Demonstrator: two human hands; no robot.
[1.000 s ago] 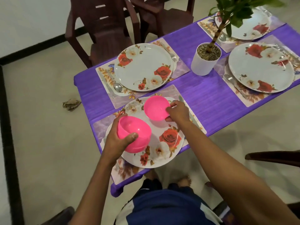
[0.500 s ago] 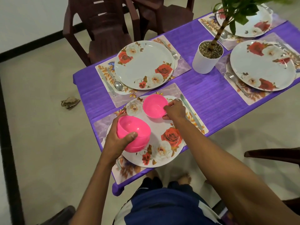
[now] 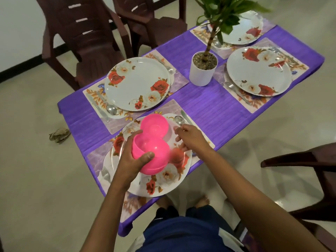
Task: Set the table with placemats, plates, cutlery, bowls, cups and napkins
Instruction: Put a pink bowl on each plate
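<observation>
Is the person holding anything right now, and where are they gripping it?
The left hand grips a pink bowl around its side, thumb near the rim. The right hand holds nothing.

I see a table (image 3: 209,108) under a purple cloth (image 3: 87,122). Four floral placemats lie straight on the cloth: the near one (image 3: 174,108), one across from it (image 3: 179,81), one to the right (image 3: 254,106) and a far one (image 3: 200,34). Between them a white plant pot (image 3: 201,73) stands upright on the cloth.
</observation>
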